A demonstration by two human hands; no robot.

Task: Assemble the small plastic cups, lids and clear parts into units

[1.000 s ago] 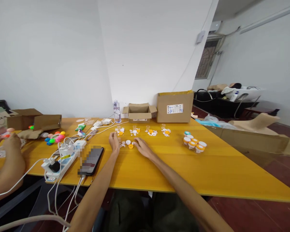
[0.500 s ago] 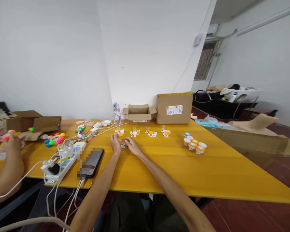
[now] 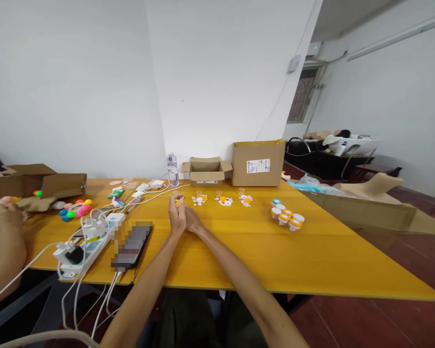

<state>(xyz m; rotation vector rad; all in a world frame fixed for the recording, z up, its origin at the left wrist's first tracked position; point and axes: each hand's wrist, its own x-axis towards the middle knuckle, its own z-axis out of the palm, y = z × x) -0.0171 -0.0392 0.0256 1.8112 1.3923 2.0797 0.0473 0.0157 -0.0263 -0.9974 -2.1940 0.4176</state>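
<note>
My left hand (image 3: 176,216) stands on its edge on the table, its fingers stretched and a little curved. Against its palm side lies my right hand (image 3: 194,220), whose fingertips are mostly hidden behind the left. Whatever small pieces lie between the palms do not show. Just beyond my fingers sit part of a clear cup and an orange piece. Farther right in a row are several heaps, each with a small clear cup (image 3: 218,194), an orange lid (image 3: 223,199) and small white pieces (image 3: 228,202).
Several filled cups with orange, white and teal lids (image 3: 283,218) stand right. Behind are an open carton (image 3: 205,179), a closed carton (image 3: 255,169) and a water bottle (image 3: 172,170). Left lie a phone (image 3: 134,244), a power strip (image 3: 94,246) and a co-worker's hand (image 3: 7,217) near coloured balls.
My hands have drawn together, and the small white pieces seen between them are now hidden. The view has shifted slightly. The co-worker's hand has moved left in the picture.
</note>
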